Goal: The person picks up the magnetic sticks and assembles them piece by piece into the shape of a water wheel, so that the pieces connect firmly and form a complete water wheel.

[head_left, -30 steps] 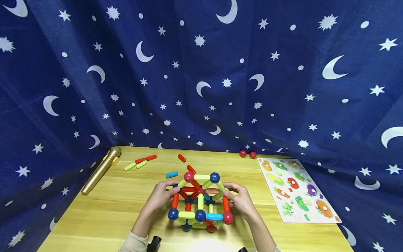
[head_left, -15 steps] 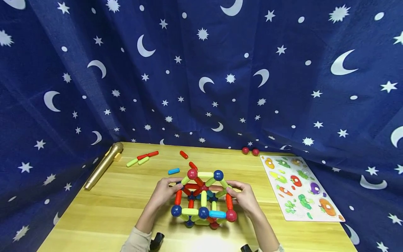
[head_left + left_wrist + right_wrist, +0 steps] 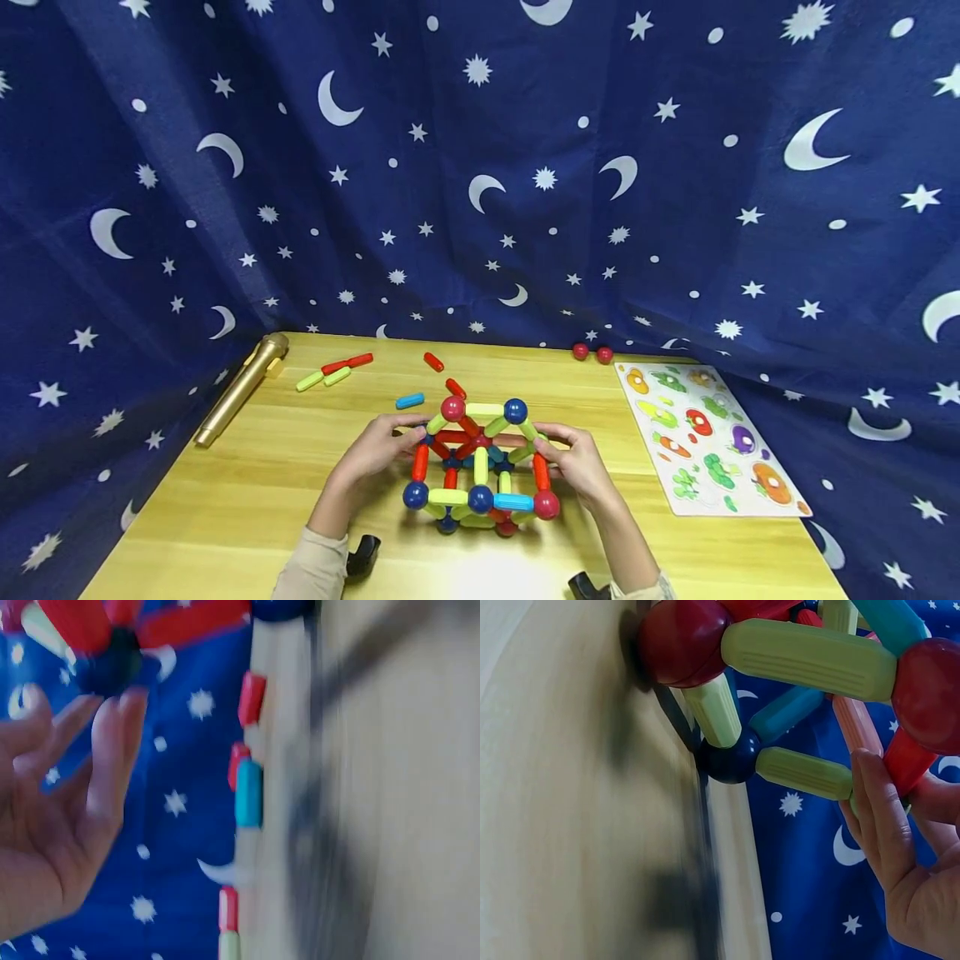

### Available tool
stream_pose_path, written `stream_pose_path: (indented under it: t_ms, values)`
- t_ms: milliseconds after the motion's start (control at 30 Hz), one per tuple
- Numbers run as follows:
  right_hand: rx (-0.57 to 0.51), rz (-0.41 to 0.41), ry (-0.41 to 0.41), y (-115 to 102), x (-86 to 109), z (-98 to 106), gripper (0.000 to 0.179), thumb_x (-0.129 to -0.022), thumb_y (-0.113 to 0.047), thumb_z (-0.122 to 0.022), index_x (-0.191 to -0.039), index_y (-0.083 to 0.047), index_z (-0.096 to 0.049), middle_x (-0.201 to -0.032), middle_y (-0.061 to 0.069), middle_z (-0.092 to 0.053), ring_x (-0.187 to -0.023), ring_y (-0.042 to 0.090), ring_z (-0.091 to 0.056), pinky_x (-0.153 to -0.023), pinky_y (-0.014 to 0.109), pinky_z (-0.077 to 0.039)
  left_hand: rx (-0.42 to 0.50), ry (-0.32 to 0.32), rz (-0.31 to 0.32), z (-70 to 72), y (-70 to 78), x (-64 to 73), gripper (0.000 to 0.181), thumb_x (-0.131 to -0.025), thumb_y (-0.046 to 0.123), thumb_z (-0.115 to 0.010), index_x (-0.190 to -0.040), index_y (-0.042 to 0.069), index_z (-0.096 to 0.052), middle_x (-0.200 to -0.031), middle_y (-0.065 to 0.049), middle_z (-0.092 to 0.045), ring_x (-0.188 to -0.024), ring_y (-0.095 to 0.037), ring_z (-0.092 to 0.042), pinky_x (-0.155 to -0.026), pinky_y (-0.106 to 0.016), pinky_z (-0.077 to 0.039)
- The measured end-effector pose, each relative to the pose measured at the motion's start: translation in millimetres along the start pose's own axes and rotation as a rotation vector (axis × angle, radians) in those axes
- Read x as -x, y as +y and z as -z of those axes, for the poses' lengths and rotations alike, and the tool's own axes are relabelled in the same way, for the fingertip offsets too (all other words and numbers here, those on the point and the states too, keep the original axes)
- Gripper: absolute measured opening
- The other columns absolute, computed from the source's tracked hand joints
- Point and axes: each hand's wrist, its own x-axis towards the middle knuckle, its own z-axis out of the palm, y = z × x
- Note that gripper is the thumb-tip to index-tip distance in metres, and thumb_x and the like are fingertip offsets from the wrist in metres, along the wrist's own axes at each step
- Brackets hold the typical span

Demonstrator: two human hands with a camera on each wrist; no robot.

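Observation:
A building-set frame of coloured rods and balls (image 3: 481, 467) stands between the two hands in the head view. Its rods are red, lime green and light blue; the balls are dark blue and red. My left hand (image 3: 377, 450) holds the upper left corner, and in the left wrist view its fingertips meet a dark blue ball (image 3: 109, 669). On the opposite side my right hand (image 3: 576, 465) grips the upper right corner with its thumb in front. Its fingers (image 3: 885, 817) lie along the end of a lime green rod (image 3: 804, 773) in the right wrist view.
Behind the frame lie loose red rods, a blue rod (image 3: 409, 401) and lime green rods (image 3: 309, 381). Two red balls (image 3: 581, 352) sit at the back edge. A golden microphone (image 3: 242, 390) lies left, and a vegetable puzzle board (image 3: 708, 437) right. A starry curtain (image 3: 480, 167) surrounds the table.
The head view shifts slightly. Both hands keep their hold on the frame, which stays in nearly the same place on the table.

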Motion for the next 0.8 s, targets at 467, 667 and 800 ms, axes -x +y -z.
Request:
stream_pose_path:
  t_ms: [467, 667, 800]
  values:
    - [-0.008, 0.015, -0.009, 1.1, 5.7, -0.4, 0.035, -0.094, -0.005, -0.061, -0.127, 0.005, -0.058, -0.12, 0.023, -0.055, -0.074, 0.027, -0.072, -0.065, 0.036, -0.06, -0.773, 0.198, 0.051, 11.7, -42.0, -73.3, 0.042, -0.084, 0.022, -0.076, -0.123, 0.013, -0.065, -0.114, -0.02, -0.06, -0.1, -0.04, -0.058, -0.08, -0.052, -0.051]
    - [0.013, 0.004, 0.043, 1.4, 5.2, -2.9, 0.032, -0.092, -0.006, -0.064, -0.123, 0.001, -0.064, -0.12, 0.02, -0.057, -0.068, 0.019, -0.069, -0.058, 0.033, -0.058, -0.821, 0.163, 0.079, 15.5, -41.4, -78.2, 0.034, -0.085, 0.025, -0.074, -0.118, 0.016, -0.069, -0.113, -0.015, -0.067, -0.096, -0.031, -0.065, -0.071, -0.045, -0.053]
    - [0.047, 0.001, 0.042, -1.2, 5.0, -3.2, 0.031, -0.09, -0.009, -0.067, -0.12, -0.002, -0.066, -0.117, 0.017, -0.059, -0.066, 0.014, -0.061, -0.051, 0.032, -0.054, -0.638, 0.206, 0.134, 23.9, -23.9, -53.5, 0.033, -0.086, 0.026, -0.072, -0.116, 0.013, -0.066, -0.102, -0.01, -0.071, -0.081, -0.024, -0.065, -0.059, -0.033, -0.046]
